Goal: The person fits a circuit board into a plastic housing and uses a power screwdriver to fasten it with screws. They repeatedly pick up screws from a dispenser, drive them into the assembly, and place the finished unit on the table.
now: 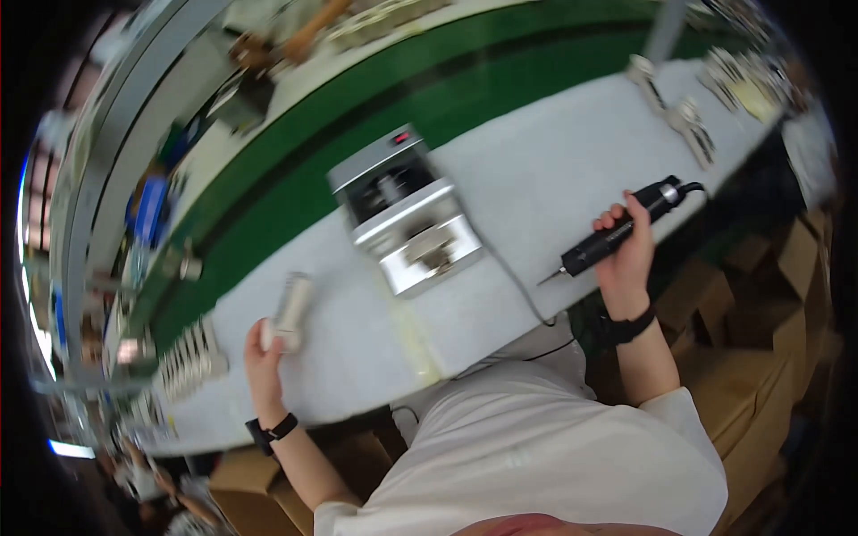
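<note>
I see the right hand clenched on the black electric screwdriver, the left hand grasping a white cylindrical part. Risk: the cable beyond the right grip snags the bench edge, dragging the bit tip off-line.

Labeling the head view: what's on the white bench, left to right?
Rows of small white parts → left hand holding a white cylindrical part → metal fixture machine → right hand gripping a black electric screwdriver → small metal pieces at the far right.
</note>
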Tool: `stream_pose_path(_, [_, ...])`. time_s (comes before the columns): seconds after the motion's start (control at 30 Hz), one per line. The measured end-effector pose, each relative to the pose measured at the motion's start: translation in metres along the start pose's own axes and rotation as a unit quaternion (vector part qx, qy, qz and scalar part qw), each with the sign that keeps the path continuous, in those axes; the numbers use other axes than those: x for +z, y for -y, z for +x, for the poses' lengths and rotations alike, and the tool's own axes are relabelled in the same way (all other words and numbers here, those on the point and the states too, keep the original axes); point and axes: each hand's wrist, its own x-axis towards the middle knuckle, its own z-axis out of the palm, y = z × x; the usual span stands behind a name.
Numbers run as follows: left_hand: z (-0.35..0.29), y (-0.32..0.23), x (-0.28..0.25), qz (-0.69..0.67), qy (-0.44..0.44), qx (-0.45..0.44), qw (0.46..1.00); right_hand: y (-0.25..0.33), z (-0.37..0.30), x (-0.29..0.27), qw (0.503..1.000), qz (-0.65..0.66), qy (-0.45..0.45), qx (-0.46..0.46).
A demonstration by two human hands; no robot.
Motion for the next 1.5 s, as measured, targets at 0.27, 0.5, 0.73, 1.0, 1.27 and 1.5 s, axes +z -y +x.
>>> stream_pose_path(0.27, [0.234, 0.019, -0.007, 0.311, -0.237, 0.053, 0.919, 0.005, 0.049, -0.058, 0.990, 0.052, -0.119, -0.055])
stream_pose_path(0.5, [0.278, -0.044, 0.090, 0.594, -0.212, 0.108, 0.768, 0.001, 0.047, -0.079, 0.994, -0.022, -0.067, -0.087])
stream_pose_path(0.73, [0.267, -0.231, 0.376, 0.499, 0.158, 0.412, 0.746, -0.010, 0.042, -0.090, 0.989, -0.089, -0.011, -0.114])
stream_pose_path(1.0, [0.131, -0.253, 0.660, 0.444, 0.305, 0.526, 0.658, -0.034, 0.008, -0.105, 0.945, -0.080, 0.169, -0.269])
stream_pose_path(1.27, [0.136, -0.250, 0.784, 0.364, 0.380, 0.570, 0.631, -0.043, 0.007, -0.120, 0.929, -0.048, 0.264, -0.255])
stream_pose_path(1.5, [0.131, -0.233, 0.838, 0.323, 0.404, 0.578, 0.630, -0.040, 0.012, -0.112, 0.943, -0.063, 0.200, -0.260])
